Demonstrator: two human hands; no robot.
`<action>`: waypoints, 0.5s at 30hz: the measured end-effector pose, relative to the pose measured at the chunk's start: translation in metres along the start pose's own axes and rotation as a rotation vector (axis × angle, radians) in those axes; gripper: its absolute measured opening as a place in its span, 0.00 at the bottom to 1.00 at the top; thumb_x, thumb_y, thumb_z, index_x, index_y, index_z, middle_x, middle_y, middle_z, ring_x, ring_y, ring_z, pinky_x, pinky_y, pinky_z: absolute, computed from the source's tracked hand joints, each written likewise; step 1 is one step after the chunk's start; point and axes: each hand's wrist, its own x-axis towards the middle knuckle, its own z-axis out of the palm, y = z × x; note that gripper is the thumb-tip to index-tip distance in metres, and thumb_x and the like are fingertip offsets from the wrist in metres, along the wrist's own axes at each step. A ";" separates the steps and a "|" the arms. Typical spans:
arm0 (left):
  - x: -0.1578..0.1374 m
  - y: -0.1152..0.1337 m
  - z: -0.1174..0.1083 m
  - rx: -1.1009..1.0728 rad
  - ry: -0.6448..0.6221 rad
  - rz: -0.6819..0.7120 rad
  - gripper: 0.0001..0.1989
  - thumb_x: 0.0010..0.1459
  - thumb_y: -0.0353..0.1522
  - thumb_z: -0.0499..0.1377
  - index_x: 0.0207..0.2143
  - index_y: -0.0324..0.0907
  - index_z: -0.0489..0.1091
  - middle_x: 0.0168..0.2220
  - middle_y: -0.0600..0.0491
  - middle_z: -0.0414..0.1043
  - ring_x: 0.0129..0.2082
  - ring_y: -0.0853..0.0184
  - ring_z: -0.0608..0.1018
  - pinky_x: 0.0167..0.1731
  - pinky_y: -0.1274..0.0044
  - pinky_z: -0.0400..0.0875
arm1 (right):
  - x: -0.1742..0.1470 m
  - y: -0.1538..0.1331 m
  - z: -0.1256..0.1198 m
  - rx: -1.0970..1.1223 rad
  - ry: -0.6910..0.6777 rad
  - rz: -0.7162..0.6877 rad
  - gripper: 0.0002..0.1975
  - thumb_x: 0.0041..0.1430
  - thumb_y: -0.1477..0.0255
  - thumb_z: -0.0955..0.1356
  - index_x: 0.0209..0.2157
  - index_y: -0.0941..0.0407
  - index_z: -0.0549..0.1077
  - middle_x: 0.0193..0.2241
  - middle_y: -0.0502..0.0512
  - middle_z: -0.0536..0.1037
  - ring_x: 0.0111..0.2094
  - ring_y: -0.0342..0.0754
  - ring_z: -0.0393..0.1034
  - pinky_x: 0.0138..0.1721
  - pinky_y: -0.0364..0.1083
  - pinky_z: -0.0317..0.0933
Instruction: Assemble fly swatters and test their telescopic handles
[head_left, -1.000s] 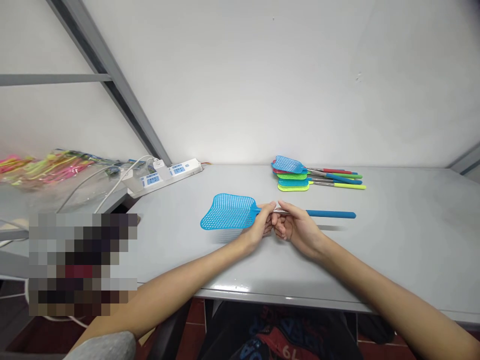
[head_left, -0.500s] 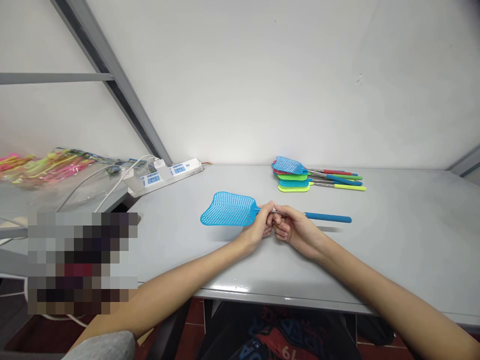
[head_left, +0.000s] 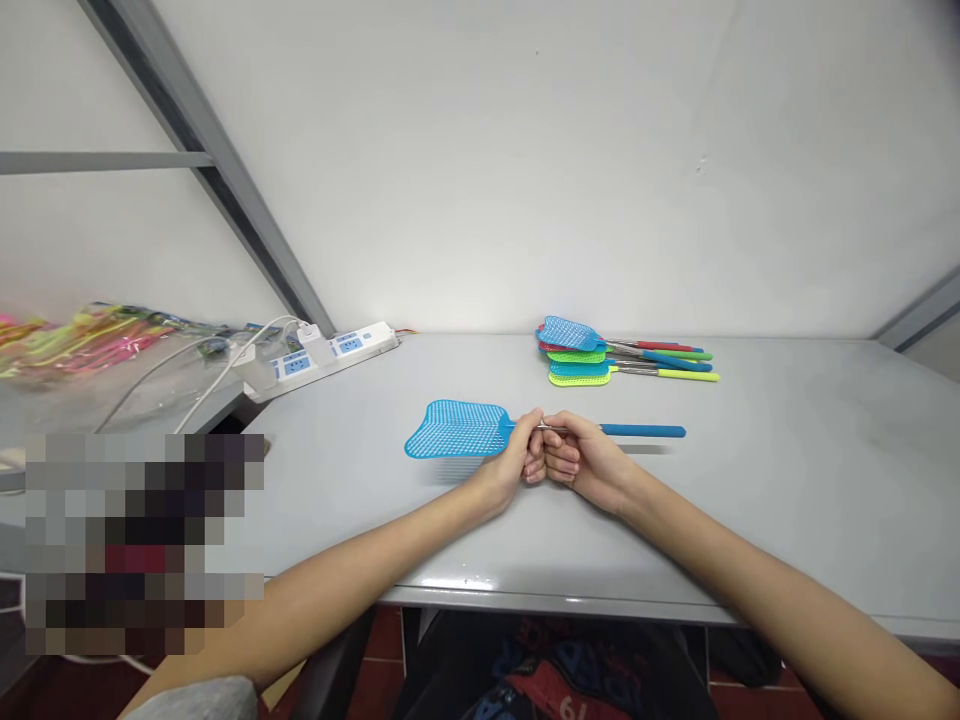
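Note:
A blue fly swatter (head_left: 457, 430) with a perforated head and a metal shaft is held level just above the table. My left hand (head_left: 523, 452) is closed around the shaft close to the head. Right beside it, my right hand (head_left: 581, 455) grips the same shaft nearer the blue handle. The two hands meet at the middle, and fingers cover most of the metal part. The swatter's head points left, its handle right. Behind it lies a pile of several fly swatters (head_left: 579, 372) in blue, green, red and yellow, heads to the left.
A white power strip (head_left: 322, 362) with plugs and cables lies at the table's back left. Colourful items in clear plastic bags (head_left: 112, 345) are on a surface at far left. The grey table (head_left: 787, 480) meets a white wall. A blurred patch hides the lower left.
The whole view has shifted slightly. The blue fly swatter is a little more level, its head slightly lower. Both hands keep their grip on the shaft.

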 end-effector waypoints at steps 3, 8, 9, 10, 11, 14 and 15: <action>0.001 0.000 0.001 -0.037 -0.012 -0.003 0.20 0.50 0.42 0.48 0.13 0.40 0.49 0.09 0.62 0.43 0.10 0.80 0.51 0.12 0.84 0.47 | 0.001 0.000 0.001 0.000 0.020 -0.007 0.13 0.48 0.69 0.61 0.15 0.59 0.59 0.06 0.41 0.50 0.09 0.34 0.41 0.12 0.36 0.41; 0.001 0.001 0.005 -0.140 -0.025 -0.033 0.19 0.49 0.40 0.49 0.13 0.40 0.49 0.09 0.63 0.42 0.10 0.79 0.50 0.12 0.84 0.47 | 0.001 -0.001 0.001 0.026 0.027 -0.015 0.13 0.48 0.70 0.60 0.14 0.59 0.59 0.06 0.40 0.49 0.08 0.33 0.36 0.08 0.36 0.36; 0.001 0.001 0.005 -0.156 -0.021 -0.039 0.19 0.49 0.40 0.49 0.13 0.40 0.50 0.09 0.63 0.42 0.10 0.79 0.49 0.11 0.84 0.47 | 0.001 -0.001 0.001 0.036 0.025 -0.014 0.13 0.48 0.70 0.60 0.14 0.59 0.59 0.06 0.40 0.49 0.08 0.33 0.36 0.08 0.35 0.36; 0.001 0.001 0.006 -0.169 -0.015 -0.039 0.18 0.49 0.40 0.49 0.13 0.40 0.51 0.09 0.63 0.42 0.10 0.80 0.49 0.11 0.84 0.46 | 0.001 -0.001 0.001 0.047 0.024 -0.016 0.13 0.48 0.71 0.60 0.14 0.59 0.59 0.05 0.40 0.49 0.07 0.32 0.36 0.08 0.35 0.36; 0.001 0.001 0.007 -0.180 -0.010 -0.037 0.17 0.49 0.39 0.49 0.13 0.39 0.53 0.09 0.63 0.43 0.10 0.80 0.48 0.11 0.84 0.46 | 0.001 -0.001 0.002 0.057 0.026 -0.021 0.13 0.48 0.71 0.60 0.13 0.60 0.59 0.05 0.40 0.49 0.07 0.32 0.36 0.07 0.35 0.36; 0.002 0.000 0.007 -0.198 0.009 -0.016 0.16 0.49 0.39 0.49 0.16 0.37 0.58 0.10 0.63 0.44 0.10 0.80 0.49 0.11 0.85 0.46 | 0.003 0.000 0.002 0.089 0.037 -0.032 0.14 0.48 0.72 0.60 0.13 0.60 0.60 0.05 0.40 0.49 0.07 0.32 0.36 0.06 0.34 0.35; 0.002 -0.001 0.007 -0.200 0.017 -0.009 0.15 0.49 0.39 0.49 0.17 0.37 0.59 0.10 0.63 0.45 0.11 0.80 0.49 0.11 0.85 0.46 | 0.003 0.000 0.002 0.101 0.042 -0.033 0.14 0.48 0.72 0.60 0.13 0.60 0.60 0.05 0.40 0.49 0.06 0.32 0.36 0.06 0.34 0.35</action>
